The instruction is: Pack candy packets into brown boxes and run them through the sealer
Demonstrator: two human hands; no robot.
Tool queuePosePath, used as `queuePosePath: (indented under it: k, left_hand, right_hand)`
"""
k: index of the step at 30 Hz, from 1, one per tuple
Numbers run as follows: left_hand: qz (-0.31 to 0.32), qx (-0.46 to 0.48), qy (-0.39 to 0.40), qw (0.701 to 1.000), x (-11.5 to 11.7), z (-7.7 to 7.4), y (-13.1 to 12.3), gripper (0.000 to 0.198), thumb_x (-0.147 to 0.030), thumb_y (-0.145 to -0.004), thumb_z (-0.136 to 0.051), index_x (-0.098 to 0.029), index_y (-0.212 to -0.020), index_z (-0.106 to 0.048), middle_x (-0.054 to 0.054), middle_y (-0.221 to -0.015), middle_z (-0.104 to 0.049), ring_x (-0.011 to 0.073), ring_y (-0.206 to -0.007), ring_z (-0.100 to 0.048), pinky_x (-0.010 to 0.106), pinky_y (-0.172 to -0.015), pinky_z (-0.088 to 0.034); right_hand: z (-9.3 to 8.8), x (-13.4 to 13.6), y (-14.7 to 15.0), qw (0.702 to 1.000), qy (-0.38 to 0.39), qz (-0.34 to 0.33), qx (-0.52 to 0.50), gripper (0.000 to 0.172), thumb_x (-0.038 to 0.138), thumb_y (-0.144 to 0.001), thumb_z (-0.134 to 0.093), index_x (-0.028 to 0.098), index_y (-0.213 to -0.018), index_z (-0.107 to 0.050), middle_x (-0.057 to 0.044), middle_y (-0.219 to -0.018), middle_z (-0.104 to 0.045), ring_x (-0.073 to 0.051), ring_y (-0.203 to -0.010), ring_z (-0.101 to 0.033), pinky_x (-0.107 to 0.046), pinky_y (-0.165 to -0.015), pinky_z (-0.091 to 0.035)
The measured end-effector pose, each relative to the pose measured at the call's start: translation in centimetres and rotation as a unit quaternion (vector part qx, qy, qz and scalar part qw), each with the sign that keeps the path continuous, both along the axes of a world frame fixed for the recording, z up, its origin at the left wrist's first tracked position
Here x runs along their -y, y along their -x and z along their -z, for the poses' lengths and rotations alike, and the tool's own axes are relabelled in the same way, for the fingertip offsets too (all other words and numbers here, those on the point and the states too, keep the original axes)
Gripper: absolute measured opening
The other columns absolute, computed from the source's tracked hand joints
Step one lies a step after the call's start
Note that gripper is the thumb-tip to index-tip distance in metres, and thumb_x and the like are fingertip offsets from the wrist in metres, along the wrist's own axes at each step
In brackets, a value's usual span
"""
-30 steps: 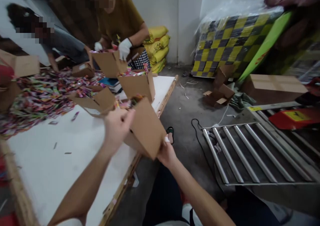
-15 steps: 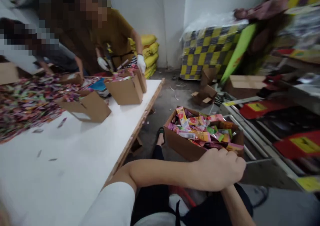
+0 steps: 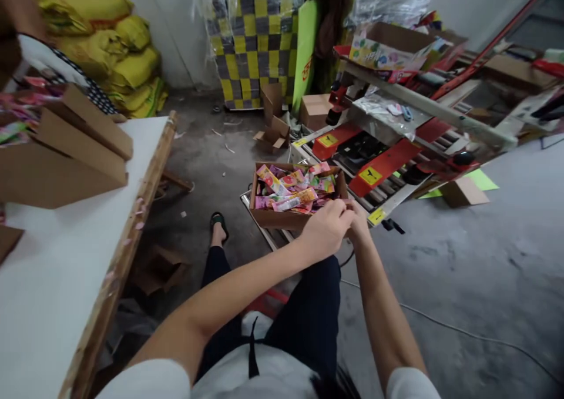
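Note:
An open cardboard box (image 3: 282, 218) full of pink, yellow and green candy sachets (image 3: 293, 188) rests on the near end of a roller conveyor (image 3: 265, 234). At its near right corner my two hands meet. My left hand (image 3: 325, 228) is closed, its fingers bent and pressed together against the right one. My right hand (image 3: 358, 218) is closed too, its fingertips partly hidden behind the left hand. Whatever lies between the fingers cannot be made out.
On the left stands a white table (image 3: 48, 281) with a wooden edge, bearing filled cardboard boxes (image 3: 66, 170). A co-worker's gloved hand (image 3: 50, 58) is over them. A sealing machine (image 3: 374, 152) with red guards stands ahead right. Yellow sacks (image 3: 106, 40) and a grey cable (image 3: 467, 337) also lie around.
My view has swung right and down, bringing the conveyor machine into fuller view. My hands now come together at the box corner, where the left arm crossed over the right before.

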State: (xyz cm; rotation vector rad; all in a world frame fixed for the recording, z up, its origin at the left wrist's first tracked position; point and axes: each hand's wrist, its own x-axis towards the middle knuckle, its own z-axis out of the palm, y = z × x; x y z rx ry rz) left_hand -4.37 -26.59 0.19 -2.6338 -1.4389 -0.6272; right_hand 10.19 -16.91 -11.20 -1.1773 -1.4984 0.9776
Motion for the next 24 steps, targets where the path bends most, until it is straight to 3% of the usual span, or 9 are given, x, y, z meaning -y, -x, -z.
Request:
queuePosePath:
  k: [2, 4, 6, 9, 13, 16, 19, 22, 24]
  left_hand:
    - [0.026, 0.083, -0.123, 0.989, 1.5, -0.6, 4.5, 0.011, -0.026, -0.098, -0.054, -0.02, -0.103, -0.061, 0.008, -0.099, -0.064, 0.0222, -0.1, -0.06, 0.037, -0.092, -0.048]
    - [-0.052, 0.168, -0.168, 0.97, 1.8, -1.2, 9.9, 0.008, -0.028, -0.095, -0.059, -0.021, -0.099, -0.059, 0.006, -0.094, -0.062, 0.0216, -0.095, -0.058, 0.037, -0.09, -0.047]
    - [-0.144, 0.253, -0.103, 0.951, 0.6, -1.4, 14.7, 0.009, -0.029, -0.094, -0.057, -0.02, -0.093, -0.057, 0.004, -0.089, -0.059, 0.0184, -0.083, -0.056, 0.033, -0.079, -0.047]
    - [-0.09, 0.272, 0.078, 0.955, -2.4, -1.6, 18.3, 0.017, -0.034, -0.088, -0.058, -0.019, -0.08, -0.056, 0.002, -0.084, -0.055, 0.0143, -0.072, -0.051, 0.029, -0.07, -0.043]
    - [0.021, 0.18, 0.277, 0.944, -5.3, -2.1, 17.1, 0.033, -0.051, -0.083, -0.057, -0.019, -0.077, -0.055, 0.002, -0.082, -0.057, 0.0153, -0.074, -0.052, 0.028, -0.069, -0.039]
    - [0.043, 0.037, 0.399, 0.915, -6.8, -2.2, 15.4, 0.048, -0.068, -0.078, -0.059, -0.02, -0.08, -0.051, 0.001, -0.081, -0.057, 0.0161, -0.071, -0.049, 0.028, -0.063, -0.033]
    - [0.04, -0.056, 0.453, 0.889, -8.3, -2.1, 14.7, 0.058, -0.077, -0.072, -0.056, -0.021, -0.086, -0.049, 0.004, -0.085, -0.06, 0.0186, -0.073, -0.051, 0.03, -0.063, -0.033]
    - [0.063, -0.078, 0.517, 0.85, -9.2, -2.4, 14.8, 0.065, -0.078, -0.066, -0.059, -0.019, -0.094, -0.051, 0.008, -0.098, -0.064, 0.0219, -0.084, -0.056, 0.029, -0.068, -0.039]
    - [0.074, -0.071, 0.549, 0.829, -9.5, -2.8, 14.9, 0.071, -0.077, -0.062, -0.064, -0.019, -0.1, -0.053, 0.009, -0.106, -0.066, 0.0234, -0.092, -0.059, 0.029, -0.073, -0.042]
  right_hand:
    - [-0.6, 0.3, -1.1, 0.996, 0.043, 0.007, -0.076, 0.043, 0.065, -0.081, -0.057, 0.024, -0.093, -0.054, -0.003, -0.084, -0.065, -0.02, -0.073, -0.062, -0.036, -0.067, -0.057]
    - [-1.9, 0.6, -1.6, 0.986, 0.087, -0.029, -0.14, 0.05, 0.068, -0.07, -0.07, 0.026, -0.09, -0.051, 0.0, -0.083, -0.062, -0.017, -0.071, -0.061, -0.032, -0.064, -0.055]
    - [-3.8, 0.5, -1.6, 0.975, 0.11, -0.091, -0.167, 0.054, 0.065, -0.062, -0.079, 0.026, -0.085, -0.05, 0.003, -0.078, -0.059, -0.015, -0.067, -0.058, -0.029, -0.061, -0.052]
    - [-6.9, -0.9, -0.9, 0.972, 0.108, -0.196, -0.074, 0.052, 0.059, -0.059, -0.084, 0.023, -0.076, -0.05, 0.005, -0.069, -0.054, -0.011, -0.061, -0.052, -0.025, -0.058, -0.046]
    - [-9.8, -3.1, 1.4, 0.924, 0.083, -0.318, 0.195, 0.042, 0.052, -0.064, -0.08, 0.021, -0.067, -0.051, 0.004, -0.06, -0.053, -0.012, -0.058, -0.05, -0.024, -0.055, -0.038]
    - [-10.7, -3.9, 3.9, 0.863, -0.012, -0.322, 0.389, 0.022, 0.033, -0.068, -0.074, 0.018, -0.067, -0.058, 0.0, -0.069, -0.061, -0.013, -0.065, -0.052, -0.024, -0.059, -0.036]
    - [-10.8, -3.9, 6.4, 0.778, -0.078, -0.31, 0.542, 0.006, 0.015, -0.068, -0.068, 0.015, -0.073, -0.066, -0.008, -0.086, -0.071, -0.018, -0.077, -0.06, -0.027, -0.066, -0.038]
    - [-11.0, -3.8, 7.8, 0.715, -0.071, -0.314, 0.62, 0.014, 0.014, -0.072, -0.066, 0.012, -0.083, -0.073, -0.015, -0.095, -0.074, -0.023, -0.084, -0.063, -0.029, -0.068, -0.039]
    - [-11.3, -3.9, 7.5, 0.717, -0.059, -0.328, 0.613, 0.015, 0.016, -0.076, -0.063, 0.011, -0.087, -0.074, -0.016, -0.096, -0.074, -0.022, -0.084, -0.064, -0.029, -0.07, -0.041]
